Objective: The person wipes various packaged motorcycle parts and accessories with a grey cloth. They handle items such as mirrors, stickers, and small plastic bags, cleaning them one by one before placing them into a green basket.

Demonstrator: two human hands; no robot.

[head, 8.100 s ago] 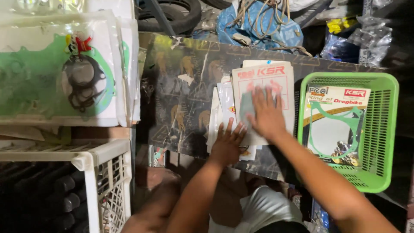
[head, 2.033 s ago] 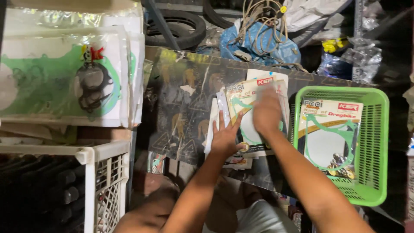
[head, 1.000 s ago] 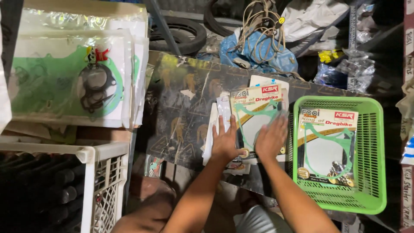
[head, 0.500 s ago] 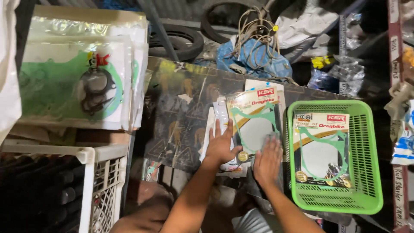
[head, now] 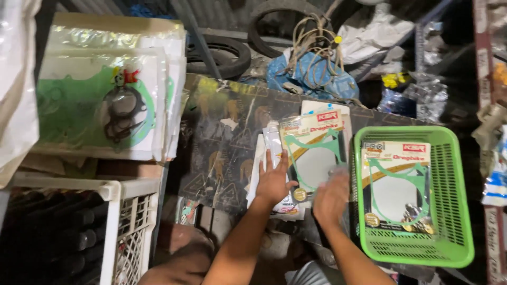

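Observation:
A stack of flat gasket packets (head: 312,150), clear plastic with green gaskets on printed card, lies on a dark patterned board (head: 222,132). My left hand (head: 273,179) rests flat on the stack's left lower part, fingers spread. My right hand (head: 331,198) is blurred at the stack's lower right corner, right beside the green basket (head: 458,211); whether it grips anything is unclear. Another gasket packet (head: 396,182) lies inside the basket.
A large pile of gasket packets (head: 100,105) lies at the left, above a white plastic crate (head: 132,221) of dark bottles. Behind the board are tyres (head: 222,53), a blue bag with ropes (head: 311,74) and plastic wrappings. My knees are below the board.
My right hand has slid from the top of the stack down to its lower right corner by the basket. The left hand stays on the stack. The view has shifted slightly.

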